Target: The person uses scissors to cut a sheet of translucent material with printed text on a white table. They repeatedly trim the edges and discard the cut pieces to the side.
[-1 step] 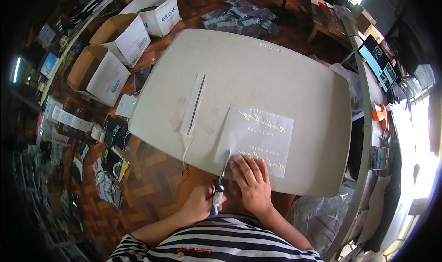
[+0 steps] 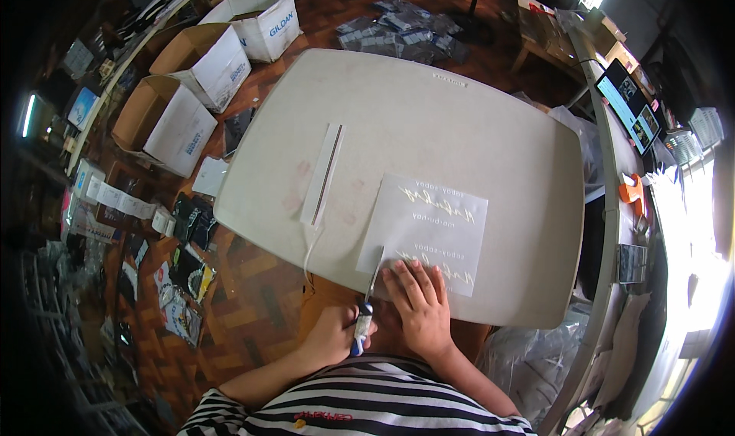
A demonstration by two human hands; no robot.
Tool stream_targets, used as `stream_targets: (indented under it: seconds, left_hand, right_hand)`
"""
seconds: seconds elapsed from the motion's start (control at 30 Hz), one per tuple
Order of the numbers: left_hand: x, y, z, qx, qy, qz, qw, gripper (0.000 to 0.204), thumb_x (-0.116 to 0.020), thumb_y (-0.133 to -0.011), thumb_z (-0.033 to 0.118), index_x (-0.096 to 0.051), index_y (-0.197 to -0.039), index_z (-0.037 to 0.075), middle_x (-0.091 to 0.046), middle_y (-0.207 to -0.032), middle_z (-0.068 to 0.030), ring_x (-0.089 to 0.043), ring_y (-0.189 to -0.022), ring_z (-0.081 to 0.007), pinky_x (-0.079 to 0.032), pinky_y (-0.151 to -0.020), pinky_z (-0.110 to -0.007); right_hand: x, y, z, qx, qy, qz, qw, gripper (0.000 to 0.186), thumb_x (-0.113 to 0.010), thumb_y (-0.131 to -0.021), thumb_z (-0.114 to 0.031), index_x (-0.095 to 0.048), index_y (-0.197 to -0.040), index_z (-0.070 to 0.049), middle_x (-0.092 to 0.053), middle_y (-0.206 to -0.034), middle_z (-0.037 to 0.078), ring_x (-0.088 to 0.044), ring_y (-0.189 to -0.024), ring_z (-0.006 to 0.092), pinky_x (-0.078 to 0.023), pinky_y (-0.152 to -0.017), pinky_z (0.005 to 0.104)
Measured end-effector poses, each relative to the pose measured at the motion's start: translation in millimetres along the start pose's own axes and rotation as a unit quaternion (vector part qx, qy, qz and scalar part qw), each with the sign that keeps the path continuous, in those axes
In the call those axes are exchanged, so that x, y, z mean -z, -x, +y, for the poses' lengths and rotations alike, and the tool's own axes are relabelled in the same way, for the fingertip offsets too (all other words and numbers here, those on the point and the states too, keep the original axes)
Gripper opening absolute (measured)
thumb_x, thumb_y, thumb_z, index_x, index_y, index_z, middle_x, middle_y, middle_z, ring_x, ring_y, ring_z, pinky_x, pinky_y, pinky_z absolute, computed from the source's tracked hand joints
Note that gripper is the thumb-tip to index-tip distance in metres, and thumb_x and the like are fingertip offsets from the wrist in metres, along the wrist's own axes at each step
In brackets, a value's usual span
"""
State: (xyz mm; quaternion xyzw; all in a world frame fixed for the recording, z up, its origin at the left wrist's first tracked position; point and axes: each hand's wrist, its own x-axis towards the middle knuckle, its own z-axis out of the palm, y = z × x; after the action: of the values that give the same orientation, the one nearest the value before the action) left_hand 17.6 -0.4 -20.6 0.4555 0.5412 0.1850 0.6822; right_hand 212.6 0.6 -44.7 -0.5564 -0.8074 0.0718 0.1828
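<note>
My left hand (image 2: 337,335) is closed around the blue-and-white handles of a pair of scissors (image 2: 364,325) at the table's near edge. Their blades point away from me and reach the left part of a translucent film sheet (image 2: 432,233) with whitish reversed lettering. I cannot tell how far apart the blades are. My right hand (image 2: 419,306) lies flat on the sheet's near part, fingers spread, just right of the blades. It covers some of the lower lettering. The sheet lies on a pale grey table (image 2: 413,122) and its near left corner is hard to make out.
Left of the sheet lies a narrow white strip with a dark line (image 2: 325,176), its cord (image 2: 308,256) hanging over the near edge. Cardboard boxes (image 2: 164,122) stand on the floor at left. On the right ledge are a tablet (image 2: 628,105) and an orange-handled tool (image 2: 632,189).
</note>
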Motion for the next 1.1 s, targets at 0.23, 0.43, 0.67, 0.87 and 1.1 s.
stream_targets:
  seconds: [0.23,0.43,0.67,0.87,1.1]
  left_hand:
    - [5,-32,28,0.020,0.105,-0.020,0.994,0.026,-0.066,-0.089,0.024,-0.066,-0.079,0.000,-0.062,-0.064,-0.0089,-0.056,-0.048,-0.0137,-0.043,-0.046,-0.026]
    - [10,-53,46,0.013,0.120,-0.024,0.992,0.026,-0.065,-0.090,0.025,-0.066,-0.082,0.000,-0.062,-0.066,-0.0104,-0.056,-0.049,-0.0145,-0.042,-0.046,-0.025]
    - [17,-79,55,-0.018,0.130,-0.038,0.991,0.022,-0.066,-0.088,0.021,-0.065,-0.084,-0.001,-0.061,-0.066,-0.0111,-0.057,-0.050,-0.0149,-0.043,-0.044,-0.024]
    - [15,-83,73,0.021,0.139,-0.034,0.990,0.021,-0.066,-0.085,0.022,-0.062,-0.085,0.001,-0.061,-0.065,-0.0082,-0.055,-0.047,-0.0128,-0.040,-0.043,-0.023]
    - [15,-86,72,0.034,0.154,-0.037,0.987,0.020,-0.066,-0.084,0.022,-0.061,-0.085,0.002,-0.061,-0.065,-0.0080,-0.055,-0.047,-0.0129,-0.040,-0.044,-0.023]
  right_hand:
    - [-1,2,2,-0.004,0.001,-0.004,1.000,0.059,-0.067,-0.083,-0.029,-0.054,-0.140,-0.016,-0.047,-0.146,0.007,-0.043,-0.138,0.0280,-0.030,-0.114,0.0542]
    - [-2,0,2,0.004,-0.010,0.026,1.000,0.049,-0.070,-0.081,-0.031,-0.062,-0.126,-0.015,-0.049,-0.145,0.007,-0.045,-0.135,0.0271,-0.032,-0.113,0.0544]
    - [-2,-2,3,0.005,-0.013,0.055,0.998,0.036,-0.069,-0.082,-0.029,-0.067,-0.114,-0.013,-0.051,-0.143,0.007,-0.049,-0.132,0.0269,-0.034,-0.112,0.0532]
    - [1,-4,3,0.004,-0.013,0.058,0.998,0.037,-0.068,-0.082,-0.028,-0.066,-0.116,-0.012,-0.052,-0.142,0.007,-0.050,-0.132,0.0270,-0.034,-0.111,0.0527]
    - [1,-4,3,0.003,-0.023,0.051,0.998,0.041,-0.068,-0.083,-0.028,-0.065,-0.120,-0.012,-0.051,-0.143,0.007,-0.048,-0.133,0.0270,-0.034,-0.112,0.0525]
